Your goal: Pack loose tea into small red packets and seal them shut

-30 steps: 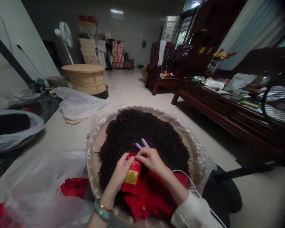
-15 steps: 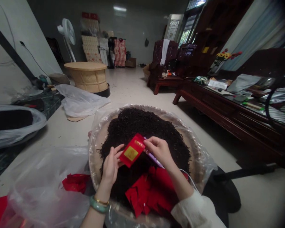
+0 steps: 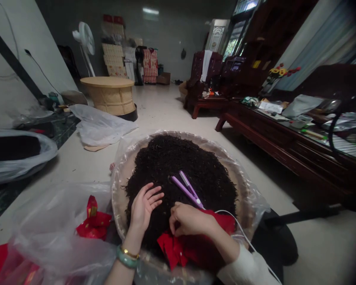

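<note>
My left hand (image 3: pixel 146 206) is held up, fingers spread and nothing in it, above dark twisted leaves that look like black tea (image 3: pixel 178 158). My right hand (image 3: pixel 191 219) reaches down to a heap of red packets (image 3: pixel 201 247) at the near side of the round tray (image 3: pixel 118 209). Its thumb and fingertips close at the edge of a red packet (image 3: pixel 172 243); the grip is partly hidden. A purple hair straightener (image 3: pixel 187 190) with a white cord lies on the leaves, its jaws apart. More red packets (image 3: pixel 95 221) with gold prints lie left of the tray.
Clear plastic lines the tray. A large plastic bag (image 3: pixel 59 233) lies to the left, and another bag of dark leaves (image 3: pixel 20 148) stands farther left. On the right are a long wooden table (image 3: pixel 273 134) with clutter and a dark stand base (image 3: pixel 274 245). A round woven table (image 3: pixel 106 82) stands ahead.
The gold-printed red packet has left my hands, and a packet now stands up on the pile at left. My right hand has moved down to the red heap, uncovering the hair straightener.
</note>
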{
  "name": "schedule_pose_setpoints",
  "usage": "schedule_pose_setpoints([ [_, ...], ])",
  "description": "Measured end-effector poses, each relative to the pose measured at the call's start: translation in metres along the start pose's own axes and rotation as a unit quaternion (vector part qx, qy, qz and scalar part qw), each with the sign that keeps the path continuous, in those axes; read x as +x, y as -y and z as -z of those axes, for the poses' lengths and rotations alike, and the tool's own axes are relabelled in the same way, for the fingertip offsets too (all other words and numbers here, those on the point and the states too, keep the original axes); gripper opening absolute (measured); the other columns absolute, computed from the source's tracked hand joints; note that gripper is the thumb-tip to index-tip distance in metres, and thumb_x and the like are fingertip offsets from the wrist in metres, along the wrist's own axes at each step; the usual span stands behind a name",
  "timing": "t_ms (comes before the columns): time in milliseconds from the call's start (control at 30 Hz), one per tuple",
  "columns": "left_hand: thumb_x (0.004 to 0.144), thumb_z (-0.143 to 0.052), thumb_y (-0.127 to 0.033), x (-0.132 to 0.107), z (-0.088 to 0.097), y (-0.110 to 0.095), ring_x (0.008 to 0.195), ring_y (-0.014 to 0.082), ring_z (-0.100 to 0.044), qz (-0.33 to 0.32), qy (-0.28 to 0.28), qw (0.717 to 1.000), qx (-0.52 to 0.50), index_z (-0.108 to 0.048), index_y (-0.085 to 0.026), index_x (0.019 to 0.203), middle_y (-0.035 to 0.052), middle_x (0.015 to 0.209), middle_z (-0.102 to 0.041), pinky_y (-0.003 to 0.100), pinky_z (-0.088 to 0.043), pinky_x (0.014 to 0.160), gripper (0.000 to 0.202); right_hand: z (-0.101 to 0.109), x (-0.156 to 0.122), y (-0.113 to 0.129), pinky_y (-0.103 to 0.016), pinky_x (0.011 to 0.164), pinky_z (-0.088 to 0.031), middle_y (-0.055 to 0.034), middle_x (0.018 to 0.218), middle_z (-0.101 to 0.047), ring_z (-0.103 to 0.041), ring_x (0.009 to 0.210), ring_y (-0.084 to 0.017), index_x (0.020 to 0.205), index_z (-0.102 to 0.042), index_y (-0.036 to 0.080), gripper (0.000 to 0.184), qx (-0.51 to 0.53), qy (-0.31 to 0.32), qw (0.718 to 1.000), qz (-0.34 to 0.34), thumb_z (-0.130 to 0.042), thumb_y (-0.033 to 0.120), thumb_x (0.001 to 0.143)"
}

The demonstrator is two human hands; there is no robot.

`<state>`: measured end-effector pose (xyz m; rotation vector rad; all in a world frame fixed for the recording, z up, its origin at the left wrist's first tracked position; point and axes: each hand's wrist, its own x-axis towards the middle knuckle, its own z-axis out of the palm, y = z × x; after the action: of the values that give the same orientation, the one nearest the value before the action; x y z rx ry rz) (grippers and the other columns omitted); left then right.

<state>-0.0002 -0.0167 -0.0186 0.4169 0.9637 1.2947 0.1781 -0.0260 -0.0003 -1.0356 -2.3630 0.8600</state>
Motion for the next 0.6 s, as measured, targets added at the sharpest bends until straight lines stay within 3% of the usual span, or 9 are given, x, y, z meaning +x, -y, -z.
schedule_pose_setpoints([
  [67, 0.084, -0.051, -0.028, -0.001, -0.001, 0.001, 0.075, 0.0200, -0.071, 0.001, 0.010, 1.000, 0.014, -0.056, -0.015, 0.102, 0.0111, 0.091, -0.073, 0.028, -0.055, 0.062, 0.022, 0.008, 0.001, -0.002, -0.021, 0.057, -0.043, 0.0061, 0.052, -0.057, -0.053, 0.057, -0.011, 0.054, -0.064, 0.022, 0.022, 0.010, 0.081, 0.997, 0.008, -0.069, 0.002, 0.062],
  [100, 0.084, -0.053, -0.030, -0.002, -0.001, 0.002, 0.077, 0.0209, -0.071, 0.003, 0.014, 1.000, 0.024, -0.057, -0.015, 0.101, 0.0118, 0.091, -0.073, 0.029, -0.055, 0.063, 0.023, 0.015, 0.004, -0.002, -0.021, 0.056, -0.043, 0.0056, 0.055, -0.058, -0.054, 0.057, -0.011, 0.060, -0.065, 0.021, 0.020, 0.016, 0.083, 0.996, -0.001, -0.064, 0.003, 0.067],
  [133, 0.083, -0.055, -0.033, -0.003, -0.002, 0.002, 0.078, 0.0220, -0.071, 0.000, 0.019, 0.999, 0.037, -0.057, -0.014, 0.101, 0.0128, 0.092, -0.073, 0.030, -0.054, 0.065, 0.026, 0.022, 0.008, -0.003, -0.020, 0.055, -0.042, 0.0051, 0.057, -0.059, -0.054, 0.056, -0.011, 0.065, -0.064, 0.020, 0.017, 0.023, 0.044, 0.998, -0.024, -0.059, 0.006, 0.072],
  [200, 0.081, -0.059, -0.039, -0.006, -0.004, 0.004, 0.086, 0.0247, -0.071, -0.025, 0.031, 0.996, 0.075, -0.056, -0.014, 0.106, 0.0151, 0.100, -0.072, 0.034, -0.054, 0.073, 0.036, 0.033, 0.016, -0.002, -0.021, 0.054, -0.042, 0.0033, 0.061, -0.059, -0.055, 0.055, -0.011, 0.072, -0.062, 0.019, 0.013, 0.039, -0.095, 0.992, -0.078, -0.053, 0.014, 0.080],
  [300, 0.071, -0.071, -0.035, -0.013, -0.010, 0.013, 0.111, 0.0282, -0.062, -0.115, 0.046, 0.978, 0.167, -0.052, -0.018, 0.119, 0.0165, 0.124, -0.063, 0.039, -0.047, 0.093, 0.054, 0.030, 0.026, 0.002, -0.023, 0.055, -0.046, -0.0003, 0.066, -0.061, -0.056, 0.058, -0.013, 0.074, -0.056, 0.019, 0.013, 0.060, -0.323, 0.937, -0.117, -0.050, 0.025, 0.083],
  [367, 0.063, -0.077, -0.027, -0.017, -0.015, 0.023, 0.125, 0.0294, -0.051, -0.166, 0.050, 0.956, 0.239, -0.052, -0.021, 0.123, 0.0148, 0.136, -0.054, 0.041, -0.039, 0.103, 0.065, 0.017, 0.030, 0.008, -0.024, 0.055, -0.047, -0.0010, 0.067, -0.060, -0.056, 0.058, -0.013, 0.075, -0.055, 0.020, 0.012, 0.082, -0.382, 0.915, -0.103, -0.051, 0.027, 0.084],
  [433, 0.065, -0.075, -0.026, -0.019, -0.018, 0.033, 0.130, 0.0289, -0.046, -0.191, 0.056, 0.941, 0.275, -0.058, -0.021, 0.119, 0.0131, 0.137, -0.054, 0.039, -0.032, 0.109, 0.057, 0.004, 0.031, 0.015, -0.023, 0.054, -0.049, -0.0010, 0.069, -0.058, -0.057, 0.059, -0.013, 0.076, -0.055, 0.020, 0.011, 0.112, -0.370, 0.919, -0.070, -0.052, 0.027, 0.084],
  [500, 0.071, -0.069, -0.029, -0.019, -0.019, 0.038, 0.125, 0.0290, -0.050, -0.193, 0.071, 0.939, 0.276, -0.063, -0.019, 0.112, 0.0135, 0.129, -0.061, 0.038, -0.034, 0.108, 0.042, -0.004, 0.030, 0.018, -0.023, 0.054, -0.051, -0.0041, 0.082, -0.060, -0.058, 0.063, -0.013, 0.083, -0.058, 0.020, 0.007, 0.121, -0.339, 0.933, -0.030, -0.054, 0.025, 0.084],
  [600, 0.077, -0.063, -0.032, -0.017, -0.017, 0.037, 0.113, 0.0292, -0.060, -0.158, 0.075, 0.951, 0.257, -0.066, -0.017, 0.105, 0.0134, 0.116, -0.068, 0.037, -0.041, 0.101, 0.033, -0.002, 0.026, 0.013, -0.031, 0.069, -0.056, -0.0120, 0.112, -0.057, -0.062, 0.084, -0.019, 0.110, -0.059, 0.021, 0.027, 0.042, -0.321, 0.946, 0.012, -0.057, 0.023, 0.083],
])
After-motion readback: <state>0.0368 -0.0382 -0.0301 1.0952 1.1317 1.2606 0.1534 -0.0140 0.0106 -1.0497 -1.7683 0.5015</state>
